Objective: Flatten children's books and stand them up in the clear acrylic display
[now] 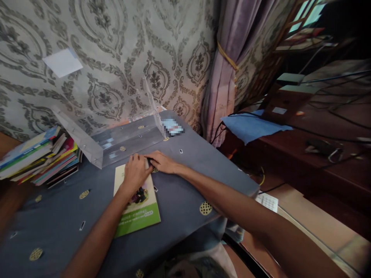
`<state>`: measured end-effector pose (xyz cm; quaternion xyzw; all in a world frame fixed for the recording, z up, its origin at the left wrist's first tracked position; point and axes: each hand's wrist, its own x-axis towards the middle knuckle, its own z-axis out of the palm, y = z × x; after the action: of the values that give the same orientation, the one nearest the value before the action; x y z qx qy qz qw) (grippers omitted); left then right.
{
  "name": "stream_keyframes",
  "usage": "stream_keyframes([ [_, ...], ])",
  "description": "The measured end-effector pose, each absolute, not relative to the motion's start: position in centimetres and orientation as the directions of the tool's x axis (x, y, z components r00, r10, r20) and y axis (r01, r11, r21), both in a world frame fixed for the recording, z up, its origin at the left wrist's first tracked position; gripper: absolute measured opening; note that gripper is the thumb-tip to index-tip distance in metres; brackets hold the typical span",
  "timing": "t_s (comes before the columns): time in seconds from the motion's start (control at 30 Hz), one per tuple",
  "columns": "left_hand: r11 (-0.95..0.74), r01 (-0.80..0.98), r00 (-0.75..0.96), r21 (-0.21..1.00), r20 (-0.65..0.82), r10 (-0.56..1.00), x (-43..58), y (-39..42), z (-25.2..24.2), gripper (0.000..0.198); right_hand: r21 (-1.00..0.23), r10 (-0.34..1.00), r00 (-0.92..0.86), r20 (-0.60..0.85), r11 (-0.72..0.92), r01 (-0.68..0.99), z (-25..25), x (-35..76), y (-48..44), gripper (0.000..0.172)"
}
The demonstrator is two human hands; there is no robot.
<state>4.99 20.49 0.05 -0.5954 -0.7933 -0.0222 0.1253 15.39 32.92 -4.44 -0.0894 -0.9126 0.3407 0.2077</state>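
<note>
A thin book [145, 214] with a cream and green cover lies flat on the table, its printing upside down to me. My left hand [135, 172] rests over its upper part, fingers curled and thumb pointing right. Beside the book's top right corner, my right hand [162, 162] is closed, its fingertips meeting the left thumb. A small dark thing [149, 159] shows between the two hands; its kind is hidden. Just beyond them stands a clear plastic rack [94, 150] with upright side panels.
Stacked books [55, 158] lean at the left. A blue-white packet, blurred out [173, 126], lies right of the rack. The patterned grey tablecloth [185, 200] drops off at the right edge. Beyond are a purple curtain [222, 81] and a dark red cabinet with cables [278, 154].
</note>
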Motion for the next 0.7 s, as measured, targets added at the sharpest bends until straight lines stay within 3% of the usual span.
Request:
stream_keyframes([
  [0.33, 0.255, 0.956, -0.232, -0.147, 0.158, 0.96, 6.4, 18.2, 0.4, 0.014, -0.798, 0.387, -0.899, 0.207, 0.598, 0.074, -2.5, 16.1, 32.5, 0.041],
  [0.53, 0.307, 0.917, -0.294, -0.255, 0.085, 0.952, 7.2, 17.8, 1.2, 0.023, -0.838, 0.386, -0.905, 0.176, 0.541, 0.068, -2.0, 16.5, 32.4, 0.043],
  [0.7, 0.33, 0.911, -0.331, -0.246, 0.039, 0.943, 7.6, 17.8, 1.9, 0.025, -0.837, 0.395, -0.901, 0.181, 0.543, 0.07, -1.7, 16.7, 32.4, 0.042],
])
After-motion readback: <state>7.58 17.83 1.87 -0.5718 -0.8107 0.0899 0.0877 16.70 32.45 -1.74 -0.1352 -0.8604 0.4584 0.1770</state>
